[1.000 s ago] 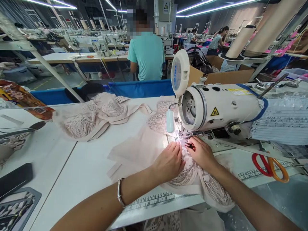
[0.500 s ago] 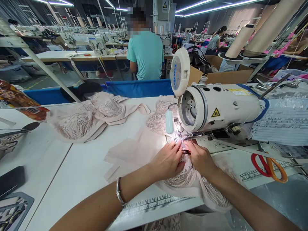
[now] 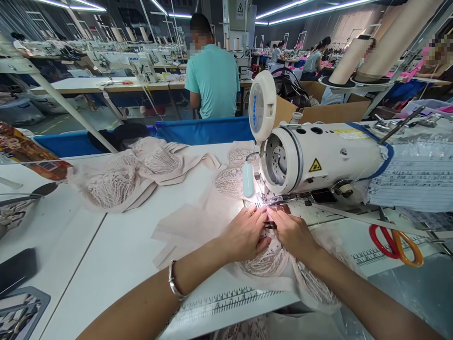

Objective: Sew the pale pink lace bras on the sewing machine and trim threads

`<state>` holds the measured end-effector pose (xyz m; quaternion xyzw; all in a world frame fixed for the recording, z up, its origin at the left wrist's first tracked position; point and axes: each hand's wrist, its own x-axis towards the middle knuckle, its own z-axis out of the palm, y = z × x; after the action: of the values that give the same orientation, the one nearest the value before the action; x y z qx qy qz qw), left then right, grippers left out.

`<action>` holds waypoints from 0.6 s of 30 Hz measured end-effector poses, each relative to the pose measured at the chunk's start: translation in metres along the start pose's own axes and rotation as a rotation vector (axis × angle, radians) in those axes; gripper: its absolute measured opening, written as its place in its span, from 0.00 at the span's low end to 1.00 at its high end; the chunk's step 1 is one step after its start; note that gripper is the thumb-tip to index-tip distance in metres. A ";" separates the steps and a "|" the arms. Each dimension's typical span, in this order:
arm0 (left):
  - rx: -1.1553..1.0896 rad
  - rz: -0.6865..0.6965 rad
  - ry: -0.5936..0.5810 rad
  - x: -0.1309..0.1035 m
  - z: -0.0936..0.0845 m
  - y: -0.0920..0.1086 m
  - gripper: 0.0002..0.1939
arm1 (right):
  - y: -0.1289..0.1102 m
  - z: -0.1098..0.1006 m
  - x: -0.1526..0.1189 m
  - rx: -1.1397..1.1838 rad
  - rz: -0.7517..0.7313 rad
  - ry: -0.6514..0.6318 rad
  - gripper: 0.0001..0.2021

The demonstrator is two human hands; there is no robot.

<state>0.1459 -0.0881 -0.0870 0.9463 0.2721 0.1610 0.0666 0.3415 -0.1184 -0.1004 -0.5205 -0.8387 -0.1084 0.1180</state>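
A pale pink lace bra point(image 3: 264, 265) lies under the lit needle area of a white sewing machine point(image 3: 329, 153) and drapes over the table's front edge. My left hand point(image 3: 246, 232) presses and pinches its fabric just left of the needle, thumb lower down on the lace. Close beside it, my right hand point(image 3: 293, 233) grips the same bra, fingertips almost meeting the left ones. The small piece under the fingertips is mostly hidden. A pale green lamp point(image 3: 248, 180) hangs beside the machine head, whose round end cover point(image 3: 262, 105) is swung up.
More pink lace bras point(image 3: 113, 182) lie at the left. Red and orange scissors point(image 3: 396, 243) rest at the right, near a printed ruler point(image 3: 230, 300). A dark phone-like object point(image 3: 17, 269) and a grey tray point(image 3: 44, 297) are lower left. A person point(image 3: 214, 80) sits beyond the table.
My right fingertips have shifted slightly left and up, closer to the left ones. Both hands still hold the bra at the needle, and the view has moved a little.
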 end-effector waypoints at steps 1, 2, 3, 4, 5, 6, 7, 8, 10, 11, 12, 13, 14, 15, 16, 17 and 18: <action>-0.005 -0.011 -0.005 0.000 0.000 0.000 0.26 | -0.001 -0.001 0.001 -0.007 0.007 -0.007 0.21; -0.007 -0.020 -0.006 -0.001 0.001 0.000 0.27 | -0.001 -0.001 0.001 -0.012 0.015 -0.015 0.21; -0.007 -0.024 -0.002 -0.001 0.002 0.000 0.28 | -0.002 -0.002 0.002 -0.014 0.025 -0.026 0.21; -0.001 -0.022 0.006 -0.002 0.002 -0.001 0.29 | -0.003 -0.002 0.002 -0.013 0.036 -0.037 0.21; 0.011 -0.017 0.016 -0.002 0.003 -0.001 0.29 | -0.004 -0.003 0.002 -0.014 0.047 -0.046 0.21; 0.028 -0.012 0.024 -0.003 0.003 -0.001 0.29 | -0.005 -0.003 0.003 -0.014 0.055 -0.054 0.21; 0.048 -0.010 0.029 -0.003 0.003 -0.001 0.29 | -0.005 -0.004 0.003 -0.015 0.061 -0.059 0.21; 0.068 -0.011 0.029 -0.003 0.003 -0.002 0.30 | -0.006 -0.004 0.004 -0.017 0.066 -0.063 0.21; 0.097 -0.023 0.020 -0.003 0.003 -0.002 0.30 | -0.006 -0.004 0.004 -0.021 0.077 -0.074 0.22; 0.105 -0.027 0.015 -0.003 0.003 -0.002 0.31 | -0.006 -0.004 0.005 -0.022 0.082 -0.080 0.22; 0.111 -0.030 0.012 -0.003 0.003 -0.001 0.31 | -0.006 -0.003 0.005 -0.022 0.086 -0.083 0.22; 0.117 -0.032 0.012 -0.003 0.003 -0.001 0.31 | -0.006 -0.003 0.005 -0.020 0.089 -0.085 0.22; 0.122 -0.031 0.012 -0.003 0.002 -0.001 0.31 | -0.006 -0.002 0.005 -0.016 0.091 -0.086 0.23; 0.127 -0.032 0.012 -0.003 0.002 0.000 0.31 | -0.005 -0.002 0.005 -0.010 0.092 -0.085 0.23; 0.131 -0.032 0.011 -0.003 0.002 0.000 0.31 | -0.005 -0.002 0.005 -0.003 0.092 -0.084 0.23; 0.134 -0.034 0.010 -0.003 0.002 0.000 0.31 | -0.005 -0.002 0.006 0.005 0.092 -0.082 0.23; 0.136 -0.036 0.009 -0.003 0.002 0.000 0.31 | -0.005 -0.002 0.006 0.013 0.092 -0.082 0.23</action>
<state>0.1441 -0.0894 -0.0900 0.9430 0.2995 0.1453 0.0037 0.3349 -0.1161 -0.0968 -0.5619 -0.8186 -0.0761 0.0916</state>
